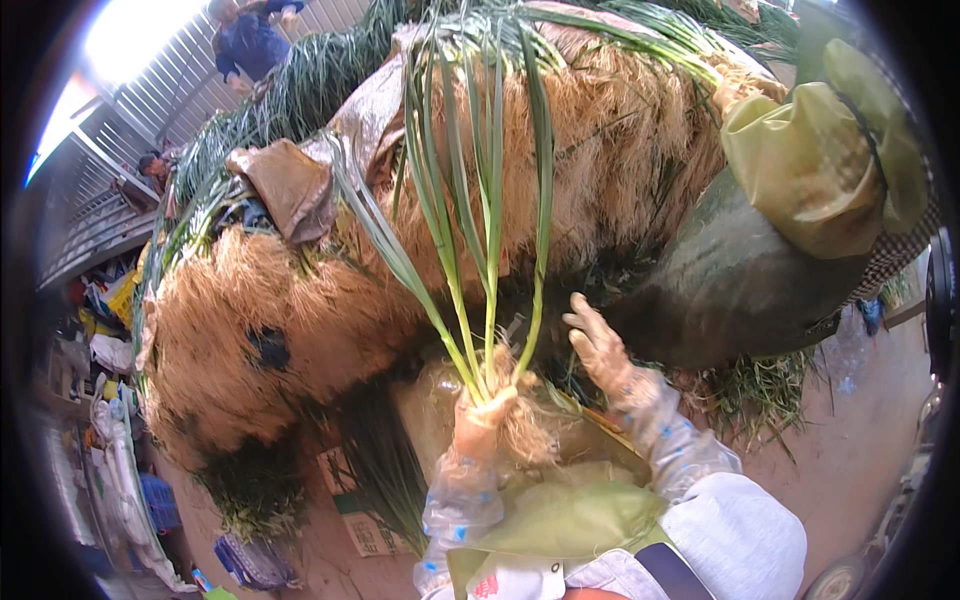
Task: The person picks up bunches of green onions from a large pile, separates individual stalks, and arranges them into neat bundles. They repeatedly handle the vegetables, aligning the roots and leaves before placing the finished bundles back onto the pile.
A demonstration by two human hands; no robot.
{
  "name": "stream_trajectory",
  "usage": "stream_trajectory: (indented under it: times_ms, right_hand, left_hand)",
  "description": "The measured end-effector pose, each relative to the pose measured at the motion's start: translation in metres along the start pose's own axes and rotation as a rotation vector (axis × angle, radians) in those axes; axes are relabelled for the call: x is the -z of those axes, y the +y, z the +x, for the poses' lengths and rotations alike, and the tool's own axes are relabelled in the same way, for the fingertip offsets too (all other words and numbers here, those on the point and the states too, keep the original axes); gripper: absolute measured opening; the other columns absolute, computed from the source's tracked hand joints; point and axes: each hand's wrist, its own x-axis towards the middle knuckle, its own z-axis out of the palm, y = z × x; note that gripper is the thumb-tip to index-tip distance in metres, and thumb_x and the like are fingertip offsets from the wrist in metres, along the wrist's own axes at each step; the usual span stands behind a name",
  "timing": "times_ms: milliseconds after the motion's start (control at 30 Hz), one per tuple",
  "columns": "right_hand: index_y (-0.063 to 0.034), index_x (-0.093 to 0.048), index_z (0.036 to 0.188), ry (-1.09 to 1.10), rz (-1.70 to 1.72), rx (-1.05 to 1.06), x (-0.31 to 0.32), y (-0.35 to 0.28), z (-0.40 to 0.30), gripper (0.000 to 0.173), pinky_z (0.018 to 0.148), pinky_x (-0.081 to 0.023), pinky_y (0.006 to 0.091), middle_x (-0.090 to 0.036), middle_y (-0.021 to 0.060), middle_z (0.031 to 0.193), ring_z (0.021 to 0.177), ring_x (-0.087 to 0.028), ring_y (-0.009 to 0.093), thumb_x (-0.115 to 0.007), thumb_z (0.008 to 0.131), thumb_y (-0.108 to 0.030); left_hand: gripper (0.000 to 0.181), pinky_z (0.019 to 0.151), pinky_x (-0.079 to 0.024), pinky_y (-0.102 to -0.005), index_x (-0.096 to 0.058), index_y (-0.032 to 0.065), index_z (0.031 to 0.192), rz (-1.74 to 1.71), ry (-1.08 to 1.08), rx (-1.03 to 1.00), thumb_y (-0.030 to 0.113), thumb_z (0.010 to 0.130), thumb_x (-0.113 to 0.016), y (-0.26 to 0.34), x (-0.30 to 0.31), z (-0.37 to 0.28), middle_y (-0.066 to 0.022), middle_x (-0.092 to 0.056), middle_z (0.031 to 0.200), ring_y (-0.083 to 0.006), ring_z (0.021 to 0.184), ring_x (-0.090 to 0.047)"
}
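Observation:
Several long-leaved green allium plants [491, 300], like leeks or green onions, stand up from my left hand [478, 431], which is closed around their pale lower stems. Their stringy roots [531, 431] hang to the right of that hand. My right hand [596, 341] is raised to the right of the stems, fingers spread and holding nothing. Both hands look gloved, with clear blue-dotted plastic sleeves over the forearms. A yellow-green apron [570, 517] lies below them. Beyond is a large heap of similar plants, its tan roots [600, 142] facing me.
A co-worker in a yellow-green sleeve and dark apron [750, 262] works close at the right. Two more people are behind the heap at upper left. Leaf trimmings [765, 390] lie on the floor at right. Long leaves [382, 457] and a printed carton [367, 525] are at lower left, near a blue basket [159, 502].

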Motion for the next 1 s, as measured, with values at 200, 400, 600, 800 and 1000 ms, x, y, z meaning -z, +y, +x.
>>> stream_trajectory:
  times_ms: [200,400,600,800,1000]
  right_hand:
    - [0.0062,-0.022,0.148,-0.108,0.708,0.295,-0.044,-0.142,0.108,0.081,0.101,-0.042,0.0355,-0.045,0.0224,0.139,0.123,-0.052,0.025,-0.053,0.095,-0.046]
    - [0.008,-0.014,0.149,-0.162,0.44,0.653,-0.083,-0.221,0.142,0.08,0.113,-0.028,0.0369,-0.034,0.032,0.146,0.137,-0.036,0.036,-0.055,0.096,-0.037]
    - [-0.0001,-0.066,0.111,-0.22,0.113,0.541,-0.082,-0.151,0.161,0.03,0.096,-0.048,0.0386,-0.066,0.0186,0.11,0.108,-0.062,0.031,-0.067,0.09,-0.022]
    - [-0.0016,-0.059,0.123,0.491,-0.212,0.527,-0.004,-0.106,0.316,0.037,0.1,-0.048,0.036,-0.06,0.0185,0.127,0.118,-0.058,0.028,-0.061,0.092,-0.022]
    - [0.0049,-0.054,0.113,0.661,-0.801,0.327,0.026,-0.059,0.402,0.039,0.086,-0.052,0.0369,-0.053,0.0209,0.116,0.096,-0.058,0.027,-0.055,0.094,-0.029]
  left_hand:
    - [0.078,0.051,-0.053,-0.0269,-0.034,-0.0058,0.142,-0.124,-0.102,-0.054,-0.001,0.073,-0.068,0.036,-0.008,-0.072,-0.0245,-0.048,0.139,-0.0273,0.077,-0.069]
    - [0.081,0.055,-0.054,-0.0322,-0.035,0.0025,0.145,-0.09,-0.132,-0.103,0.004,0.072,-0.071,0.043,0.024,-0.07,-0.0172,-0.062,0.098,-0.0235,0.069,-0.065]
    - [0.074,0.048,-0.047,-0.0201,-0.036,-0.0026,0.143,-0.239,0.127,0.028,0.008,0.076,-0.066,0.048,0.041,-0.044,-0.0122,-0.063,0.089,-0.0211,0.071,-0.064]
    - [0.071,0.059,-0.059,-0.0224,-0.032,-0.0024,0.145,-0.255,0.0,-0.073,-0.003,0.079,-0.059,0.024,0.059,-0.038,-0.0203,-0.042,0.145,-0.032,0.116,-0.06]
    - [0.068,0.06,-0.053,-0.0203,-0.039,-0.0035,0.141,-0.072,-0.061,-0.073,-0.003,0.078,-0.065,0.036,0.029,-0.023,-0.0225,-0.059,0.125,-0.0267,0.105,-0.064]
